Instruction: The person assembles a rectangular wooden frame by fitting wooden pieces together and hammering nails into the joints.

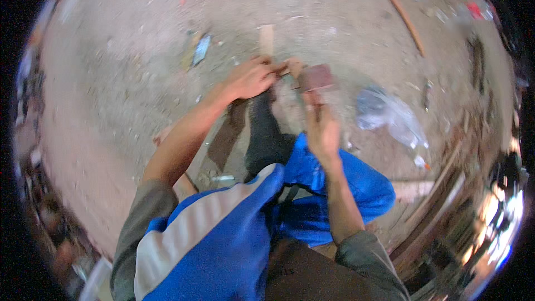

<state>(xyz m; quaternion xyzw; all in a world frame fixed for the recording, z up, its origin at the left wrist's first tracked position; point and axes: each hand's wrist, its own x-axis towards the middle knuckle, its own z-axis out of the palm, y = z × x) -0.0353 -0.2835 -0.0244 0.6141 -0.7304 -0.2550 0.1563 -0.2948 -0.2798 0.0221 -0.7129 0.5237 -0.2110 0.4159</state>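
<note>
My left hand [253,79] is closed, its fingertips pinched by the near end of a small tan wooden piece [294,67]. Just beyond those fingers, a pale flat wooden strip [267,40] points away from me; whether the hand touches it is unclear. My right hand [323,132] grips a reddish-brown, flat rectangular block [317,77], blurred by motion. The block is right beside the small wooden piece; I cannot tell if they touch. Below my left hand is my dark-clad lower leg [263,128].
On the dusty ground, a clear plastic bag [390,114] lies to the right and a long brown stick [398,8] farther off. A blue scrap [202,49] sits at the far left. Wooden lengths [440,189] are heaped along the right side.
</note>
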